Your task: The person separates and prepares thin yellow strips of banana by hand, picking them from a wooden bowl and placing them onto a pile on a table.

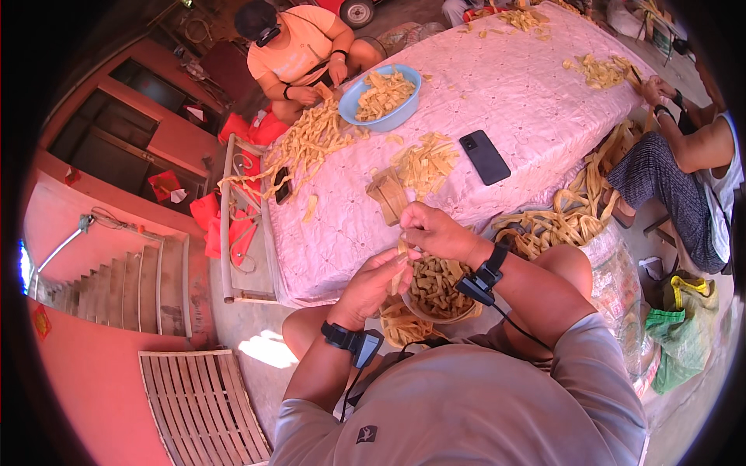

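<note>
Here, tan strip [400, 269] in left grip [370, 283], right grip [440, 233] alongside

Worktop [536, 101] ahead, basin [394, 121] on its far side
On it, a phone [485, 158] right of a strip pile [429, 163]; before it, a bowl [444, 319] with a sack [612, 283] to the right.

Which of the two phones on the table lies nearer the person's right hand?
The phone right of the central strip pile; the other phone, by the left edge of the table, is farther from the right hand.
</note>
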`<control>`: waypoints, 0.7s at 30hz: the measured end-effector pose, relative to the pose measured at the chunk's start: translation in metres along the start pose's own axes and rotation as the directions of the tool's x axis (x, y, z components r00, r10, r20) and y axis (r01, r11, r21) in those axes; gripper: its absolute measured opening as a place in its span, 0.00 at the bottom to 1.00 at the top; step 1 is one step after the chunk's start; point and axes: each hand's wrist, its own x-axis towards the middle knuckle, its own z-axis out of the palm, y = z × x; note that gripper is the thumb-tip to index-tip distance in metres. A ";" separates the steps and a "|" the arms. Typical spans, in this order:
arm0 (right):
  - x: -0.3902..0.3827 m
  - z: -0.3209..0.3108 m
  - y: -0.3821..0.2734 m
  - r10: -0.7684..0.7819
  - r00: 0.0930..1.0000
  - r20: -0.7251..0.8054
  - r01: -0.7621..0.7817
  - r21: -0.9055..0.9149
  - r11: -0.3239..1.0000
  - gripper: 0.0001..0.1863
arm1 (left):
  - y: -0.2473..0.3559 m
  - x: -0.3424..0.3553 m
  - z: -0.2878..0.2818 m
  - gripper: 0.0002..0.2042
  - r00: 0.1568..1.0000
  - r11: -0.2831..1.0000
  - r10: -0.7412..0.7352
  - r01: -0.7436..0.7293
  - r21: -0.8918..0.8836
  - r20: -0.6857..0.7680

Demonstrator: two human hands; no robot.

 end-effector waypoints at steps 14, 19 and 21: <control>-0.004 -0.001 -0.016 0.470 0.864 0.179 -0.503 0.325 0.801 0.15 | -0.006 0.018 -0.009 0.15 0.827 0.781 0.556 -0.488 0.389 -0.079; -0.003 -0.004 -0.012 0.576 0.751 0.322 -0.657 0.289 0.696 0.21 | -0.010 0.027 -0.013 0.15 0.767 0.639 0.641 -0.509 0.577 -0.033; -0.003 -0.006 -0.009 0.601 0.711 0.366 -0.698 0.267 0.664 0.23 | -0.011 0.029 -0.012 0.15 0.762 0.630 0.647 -0.514 0.582 -0.028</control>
